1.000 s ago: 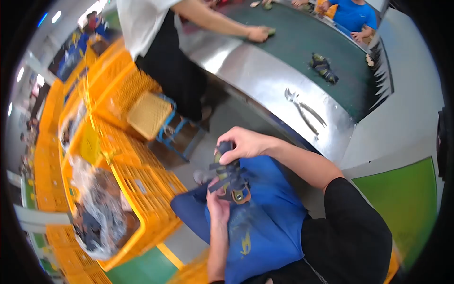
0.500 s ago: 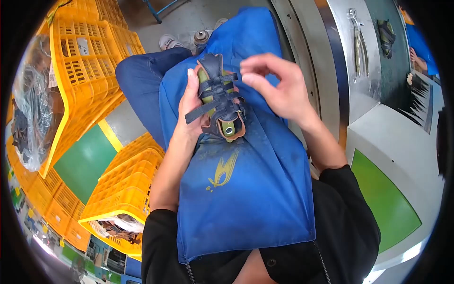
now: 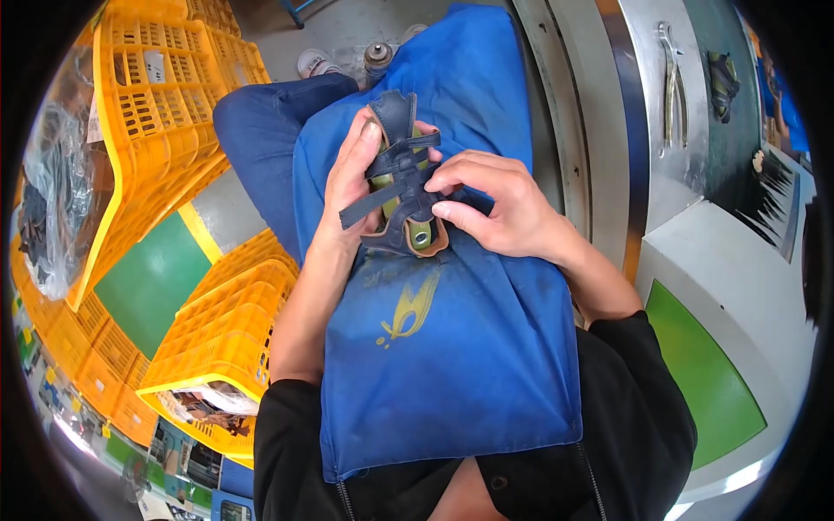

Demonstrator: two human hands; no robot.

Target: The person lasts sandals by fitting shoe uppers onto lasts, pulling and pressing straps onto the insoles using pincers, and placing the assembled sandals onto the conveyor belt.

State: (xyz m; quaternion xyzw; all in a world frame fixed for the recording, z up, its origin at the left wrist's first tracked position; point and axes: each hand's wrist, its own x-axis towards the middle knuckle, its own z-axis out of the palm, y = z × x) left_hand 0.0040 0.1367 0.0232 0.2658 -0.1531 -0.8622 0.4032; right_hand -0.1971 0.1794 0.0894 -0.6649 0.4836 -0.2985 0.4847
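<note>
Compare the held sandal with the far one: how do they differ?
The held sandal is above the apron, with the left hand gripping it and the right hand at its straps; the far sandal lies on the green surface, untouched. The held sandal looks larger, the far sandal smaller. Both show dark straps over green.

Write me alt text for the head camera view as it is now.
A seated person's left hand holds a dark strappy sandal above a blue apron while the right hand grips one of its straps. Yellow crates stand to the left; pliers lie on a metal surface to the right.
</note>
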